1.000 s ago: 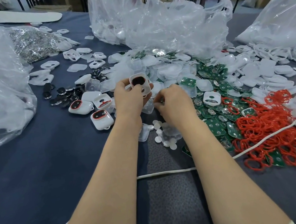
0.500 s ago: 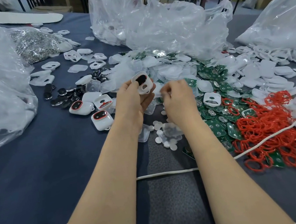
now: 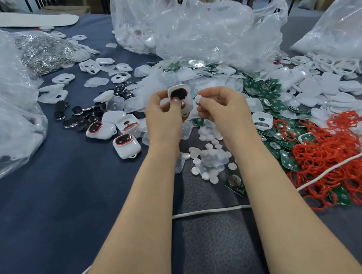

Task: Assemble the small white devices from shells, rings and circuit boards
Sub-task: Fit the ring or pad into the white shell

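Risen from the loose discs (image 3: 205,163) on the desk (image 3: 46,215), the right grip (image 3: 222,107) now pinches one white disc (image 3: 198,99) just beside the shell (image 3: 179,94) clasped in the left grip (image 3: 163,113), apparently ready for fitting.

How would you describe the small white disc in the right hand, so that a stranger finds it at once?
Find the two hands above the blue table. The right hand pinches the white disc beside the white shell held by the left hand. Unlike the loose discs lying below, it is off the table.
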Motion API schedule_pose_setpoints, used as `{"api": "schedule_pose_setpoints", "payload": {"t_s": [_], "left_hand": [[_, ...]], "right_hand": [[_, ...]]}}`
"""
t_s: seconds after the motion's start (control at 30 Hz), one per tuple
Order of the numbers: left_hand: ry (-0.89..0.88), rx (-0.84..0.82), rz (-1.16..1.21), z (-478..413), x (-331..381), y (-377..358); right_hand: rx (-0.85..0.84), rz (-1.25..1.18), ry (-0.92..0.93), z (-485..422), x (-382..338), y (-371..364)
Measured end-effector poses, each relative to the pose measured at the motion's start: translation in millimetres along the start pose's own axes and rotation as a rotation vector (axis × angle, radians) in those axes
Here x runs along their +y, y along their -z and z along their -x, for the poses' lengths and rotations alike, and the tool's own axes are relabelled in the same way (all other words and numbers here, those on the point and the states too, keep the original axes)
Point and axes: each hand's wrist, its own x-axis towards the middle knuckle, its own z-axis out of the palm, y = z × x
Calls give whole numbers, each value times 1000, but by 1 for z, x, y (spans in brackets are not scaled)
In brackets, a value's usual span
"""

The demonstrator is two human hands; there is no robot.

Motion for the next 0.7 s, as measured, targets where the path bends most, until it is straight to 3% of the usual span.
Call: {"api": "schedule_pose_setpoints", "payload": {"t_s": [0.37, 0.7], "left_hand": [[-19, -32, 56, 3, -1, -3], [2, -29, 43, 3, -3, -4]], "right_hand": [[7, 281, 220, 7, 2, -9], [71, 77, 90, 1, 0, -4]]}}
